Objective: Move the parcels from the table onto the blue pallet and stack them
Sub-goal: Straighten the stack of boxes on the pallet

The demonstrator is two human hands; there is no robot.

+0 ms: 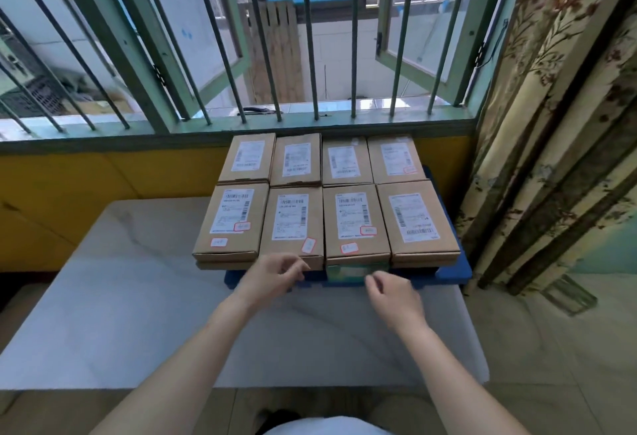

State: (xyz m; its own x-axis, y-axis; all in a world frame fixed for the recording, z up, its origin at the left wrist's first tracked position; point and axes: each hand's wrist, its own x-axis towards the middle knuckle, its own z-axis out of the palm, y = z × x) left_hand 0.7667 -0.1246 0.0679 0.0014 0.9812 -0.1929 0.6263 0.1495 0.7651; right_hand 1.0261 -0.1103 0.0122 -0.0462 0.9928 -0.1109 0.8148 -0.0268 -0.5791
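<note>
The cardboard parcels sit stacked on the blue pallet (two rows of four on top), beyond the marble table. My left hand and right hand hover loosely curled, holding nothing.

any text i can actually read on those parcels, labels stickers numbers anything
No text can be quoted; all of it is too blurred or small.
White shipping labels on the eight top parcels: barcodes and print, unreadable.
Red-bordered stickers: handwritten marks, illegible.
Green box under the front row: print blurred.
Blue pallet: no text seen.
</note>
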